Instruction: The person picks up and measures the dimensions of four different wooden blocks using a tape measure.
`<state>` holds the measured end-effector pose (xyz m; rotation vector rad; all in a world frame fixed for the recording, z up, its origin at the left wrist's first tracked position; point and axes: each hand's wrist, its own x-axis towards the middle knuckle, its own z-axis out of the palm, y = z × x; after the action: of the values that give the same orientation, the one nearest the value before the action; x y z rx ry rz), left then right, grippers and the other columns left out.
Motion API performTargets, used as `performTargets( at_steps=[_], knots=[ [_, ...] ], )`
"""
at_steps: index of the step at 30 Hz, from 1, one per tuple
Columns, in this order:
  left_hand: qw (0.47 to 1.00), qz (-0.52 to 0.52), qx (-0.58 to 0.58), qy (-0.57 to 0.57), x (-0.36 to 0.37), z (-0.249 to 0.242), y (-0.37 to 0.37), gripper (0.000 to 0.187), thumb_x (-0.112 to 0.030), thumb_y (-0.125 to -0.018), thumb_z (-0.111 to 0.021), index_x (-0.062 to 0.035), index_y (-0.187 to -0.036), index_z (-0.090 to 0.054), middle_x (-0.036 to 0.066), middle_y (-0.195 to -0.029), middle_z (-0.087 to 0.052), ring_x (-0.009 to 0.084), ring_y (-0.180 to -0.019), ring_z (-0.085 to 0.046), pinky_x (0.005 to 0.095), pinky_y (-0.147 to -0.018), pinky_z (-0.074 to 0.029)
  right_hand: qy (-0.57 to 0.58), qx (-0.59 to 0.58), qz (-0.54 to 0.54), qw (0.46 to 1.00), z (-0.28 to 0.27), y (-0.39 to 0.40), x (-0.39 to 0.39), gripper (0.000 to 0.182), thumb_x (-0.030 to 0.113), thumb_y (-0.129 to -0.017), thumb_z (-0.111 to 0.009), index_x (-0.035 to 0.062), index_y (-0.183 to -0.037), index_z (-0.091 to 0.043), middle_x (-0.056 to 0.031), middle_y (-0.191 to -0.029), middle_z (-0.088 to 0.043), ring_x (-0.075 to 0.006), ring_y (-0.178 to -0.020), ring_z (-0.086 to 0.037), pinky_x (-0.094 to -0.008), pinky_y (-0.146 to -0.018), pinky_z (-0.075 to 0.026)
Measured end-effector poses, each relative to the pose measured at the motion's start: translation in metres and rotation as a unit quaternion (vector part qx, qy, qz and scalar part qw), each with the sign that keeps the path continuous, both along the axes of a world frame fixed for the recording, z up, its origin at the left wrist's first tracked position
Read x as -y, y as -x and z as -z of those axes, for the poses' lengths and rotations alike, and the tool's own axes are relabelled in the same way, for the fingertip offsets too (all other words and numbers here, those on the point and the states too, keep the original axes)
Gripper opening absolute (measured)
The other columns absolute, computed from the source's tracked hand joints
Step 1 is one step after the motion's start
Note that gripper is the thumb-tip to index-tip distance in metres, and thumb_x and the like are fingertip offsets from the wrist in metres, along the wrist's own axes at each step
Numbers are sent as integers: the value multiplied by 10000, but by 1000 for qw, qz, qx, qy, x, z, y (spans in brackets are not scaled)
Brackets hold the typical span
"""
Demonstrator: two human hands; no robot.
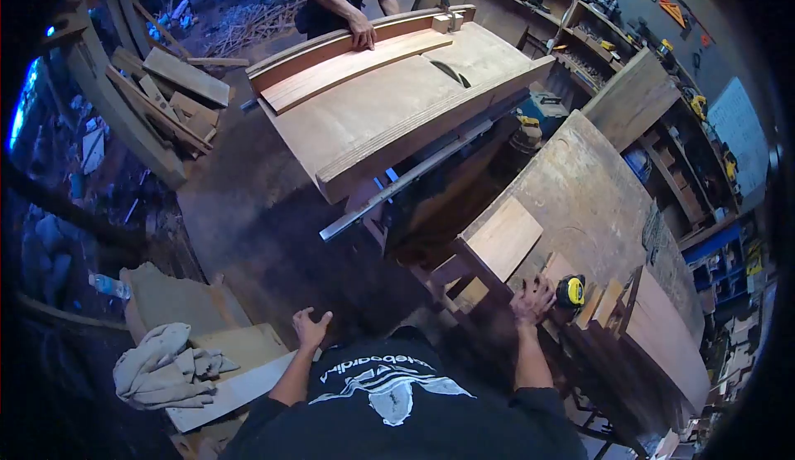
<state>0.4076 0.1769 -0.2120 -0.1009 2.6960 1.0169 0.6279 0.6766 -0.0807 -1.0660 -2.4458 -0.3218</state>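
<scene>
My left hand [311, 327] hangs free in front of my body, thumb and fingers apart, holding nothing. My right hand [532, 300] rests at the near edge of the workbench [580, 178], fingers spread over a small piece of wood [563, 269]. Just right of it sits a yellow and black tape measure [571, 291]. A pale flat board [504, 237] lies on the bench a little beyond my right hand. Upright wood pieces [609, 301] stand to the right of the tape measure.
Across from me, a person's hand [362, 32] presses a long plank [356, 71] along the fence of a table saw; its blade [447, 71] shows in the slot. A rag [170, 369] lies on boards at my left. Tool shelves [687, 154] line the right wall.
</scene>
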Motion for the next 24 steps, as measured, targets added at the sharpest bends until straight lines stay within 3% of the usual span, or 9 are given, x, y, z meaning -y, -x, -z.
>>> performTargets(
  at_steps=[3, 6, 19, 24],
  knots=[
    [998, 14, 61, -1, 8, 11, 6, 710, -515, -728, -826, -6, -1191, -652, 254, -1301, -546, 397, -1300, -437, 472, -1101, -361, -19, -12, -7, 1000, 6, -2, -2, 331, 158, -710, -637, 180, -1037, -690, -68, -1317, -531, -337, -1310, -426, -521, -1086, -328],
    [1000, -17, 19, 16, 4, 13, -4, 706, -525, -714, -830, -9, -1168, -670, 252, -1259, -578, 392, -1252, -479, 463, -1076, -384, -13, 4, 3, 1000, 16, -5, -9, 336, 161, -705, -634, 176, -1034, -695, -70, -1322, -530, -337, -1320, -420, -519, -1091, -326],
    [994, -46, 71, 65, 19, 32, -6, 719, -529, -694, -844, -6, -1158, -679, 234, -1226, -617, 372, -1222, -518, 453, -1073, -398, -39, 0, 8, 999, 20, -3, -12, 406, 203, -713, -628, 185, -1117, -665, -60, -1345, -522, -333, -1320, -422, -526, -1088, -334],
    [993, -33, 68, 88, 31, 52, -6, 719, -519, -691, -856, -2, -1158, -677, 246, -1217, -624, 377, -1216, -528, 451, -1054, -424, -24, -4, -2, 1000, 13, -5, -7, 329, 205, -749, -641, 185, -1074, -685, -63, -1333, -537, -336, -1318, -430, -543, -1080, -339]
  ],
)
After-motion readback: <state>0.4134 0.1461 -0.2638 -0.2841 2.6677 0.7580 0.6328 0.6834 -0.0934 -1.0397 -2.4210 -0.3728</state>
